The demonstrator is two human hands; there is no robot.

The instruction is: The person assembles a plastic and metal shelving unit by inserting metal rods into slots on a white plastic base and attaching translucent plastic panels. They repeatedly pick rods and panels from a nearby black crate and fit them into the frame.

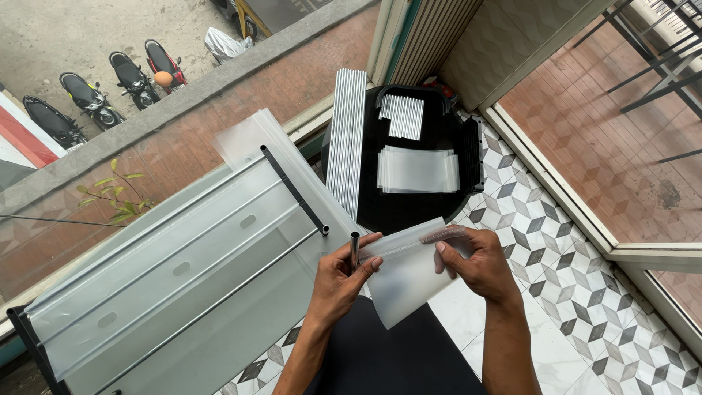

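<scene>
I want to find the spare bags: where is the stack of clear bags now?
The stack of clear bags lies in the black tray, upper centre, below the short metal tubes.

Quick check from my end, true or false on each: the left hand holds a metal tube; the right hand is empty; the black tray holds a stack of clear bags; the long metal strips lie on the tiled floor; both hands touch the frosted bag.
1. The left hand holds a metal tube. True.
2. The right hand is empty. False: it pinches the top edge of the frosted bag.
3. The black tray holds a stack of clear bags. True.
4. The long metal strips lie on the tiled floor. False: they rest along the tray's left side.
5. Both hands touch the frosted bag. True.
</scene>
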